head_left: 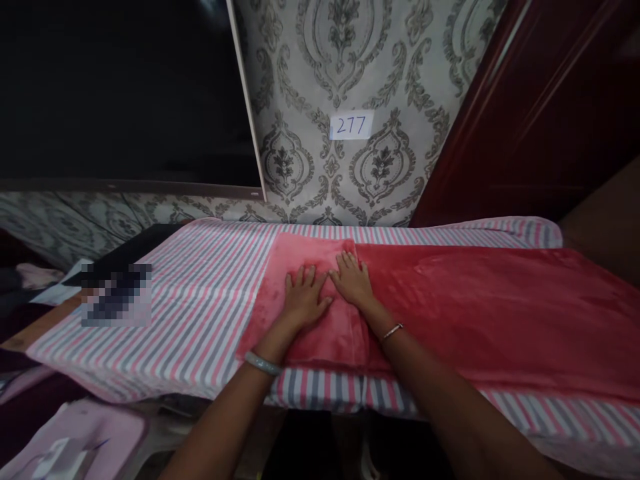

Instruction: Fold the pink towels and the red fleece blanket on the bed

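A long red plush blanket [490, 313] lies across a table with a striped cloth. Its left end is doubled over into a lighter pink-red folded section [280, 280]. My left hand [304, 297] rests flat on the middle of that section, fingers spread. Close to its right, my right hand [351, 279] lies flat near the fold's right edge, fingers also spread. The tips of the two hands nearly meet. Neither hand grips anything. A bracelet circles each of my wrists.
The pink, grey and white striped cloth [200, 287] covers the table. A large dark TV screen [125, 93] is at the back left, a dark red glossy panel [540, 113] at the right. Patterned wallpaper carries a paper marked 277 [351, 125]. A pink stool [95, 433] stands lower left.
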